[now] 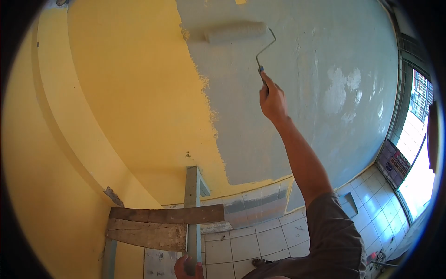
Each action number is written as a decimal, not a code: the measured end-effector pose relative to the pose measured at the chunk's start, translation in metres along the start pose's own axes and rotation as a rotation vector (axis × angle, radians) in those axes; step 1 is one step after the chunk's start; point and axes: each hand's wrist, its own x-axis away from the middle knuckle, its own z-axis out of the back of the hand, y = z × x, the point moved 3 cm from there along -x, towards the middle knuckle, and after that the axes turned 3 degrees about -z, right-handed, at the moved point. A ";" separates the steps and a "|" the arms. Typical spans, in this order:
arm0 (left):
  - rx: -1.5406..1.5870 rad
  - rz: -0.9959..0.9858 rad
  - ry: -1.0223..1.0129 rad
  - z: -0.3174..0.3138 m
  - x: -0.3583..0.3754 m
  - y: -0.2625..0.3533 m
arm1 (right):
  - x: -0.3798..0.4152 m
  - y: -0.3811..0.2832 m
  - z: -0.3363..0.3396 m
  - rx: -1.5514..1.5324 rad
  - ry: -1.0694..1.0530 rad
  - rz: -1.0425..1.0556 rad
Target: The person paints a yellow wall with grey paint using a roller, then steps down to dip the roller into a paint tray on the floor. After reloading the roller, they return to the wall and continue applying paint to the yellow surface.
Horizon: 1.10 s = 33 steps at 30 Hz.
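Right hand (273,98) closed round handle (262,75); roller (236,32) up-left of grip, at 2-colour wall (125,60). Left hand (181,268), well below grip, seems wrapped round post (191,188). Step looks like rolling grey over yellow; next stroke calls for steady, even pressure.

The right arm (304,156) reaches up and forward, the right hand (273,101) clenched — the left hand (179,268) curls low, partly cut off.
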 end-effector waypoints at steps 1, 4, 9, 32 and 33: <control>-0.006 0.006 -0.018 0.001 -0.001 0.007 | -0.011 -0.008 0.001 0.003 -0.009 -0.014; -0.014 0.042 -0.050 0.001 -0.002 0.006 | -0.029 -0.021 0.003 0.025 -0.039 -0.048; -0.024 0.000 -0.009 0.001 0.000 0.003 | 0.007 -0.002 0.000 0.026 -0.053 -0.046; 0.025 0.059 0.409 -0.026 -0.097 -0.009 | -0.180 -0.081 0.005 -0.011 0.048 0.025; 0.033 0.065 0.428 -0.027 -0.101 -0.007 | -0.193 -0.087 0.005 -0.007 0.040 0.029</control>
